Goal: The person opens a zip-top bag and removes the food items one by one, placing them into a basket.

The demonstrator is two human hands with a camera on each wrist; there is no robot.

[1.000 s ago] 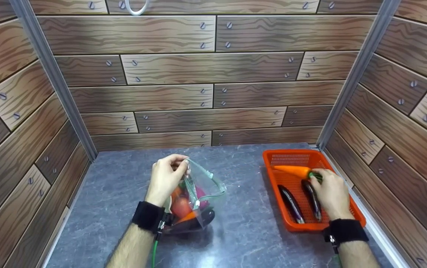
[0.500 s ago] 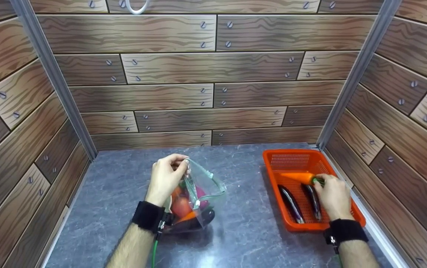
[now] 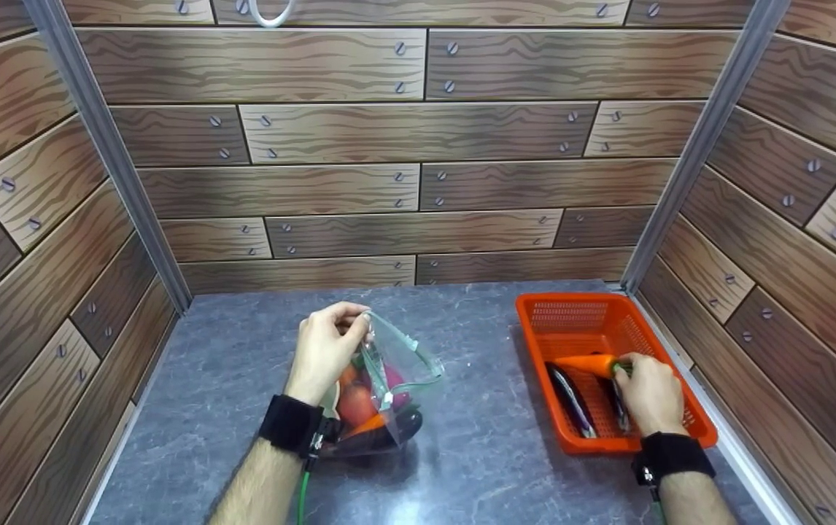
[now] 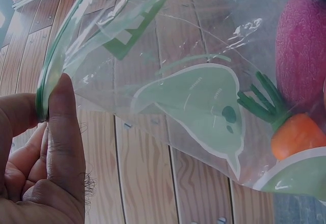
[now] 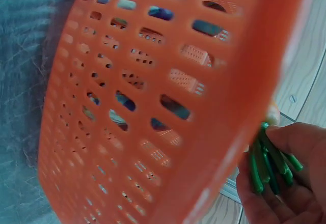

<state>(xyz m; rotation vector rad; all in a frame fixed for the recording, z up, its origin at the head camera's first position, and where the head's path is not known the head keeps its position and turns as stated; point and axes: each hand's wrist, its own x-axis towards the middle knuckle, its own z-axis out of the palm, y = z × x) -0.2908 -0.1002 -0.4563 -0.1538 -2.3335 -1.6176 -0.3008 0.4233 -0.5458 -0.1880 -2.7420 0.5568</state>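
Note:
My left hand pinches the green zip edge of a clear zip bag and holds its mouth open. Inside the bag lie an eggplant, a carrot, a pinkish-purple root vegetable and a reddish round one. Over at the right, my right hand holds another carrot by its green stalks. That carrot lies sideways over two eggplants, a left one and a right one partly covered by the hand, within the orange basket.
The basket's slotted wall fills much of the right wrist view. Plank-patterned walls enclose the grey table at the back and sides. A green cable trails from the left wristband.
My right hand has drawn the carrot toward me inside the basket, from its far part to above the eggplants. The left hand and bag have stayed in place.

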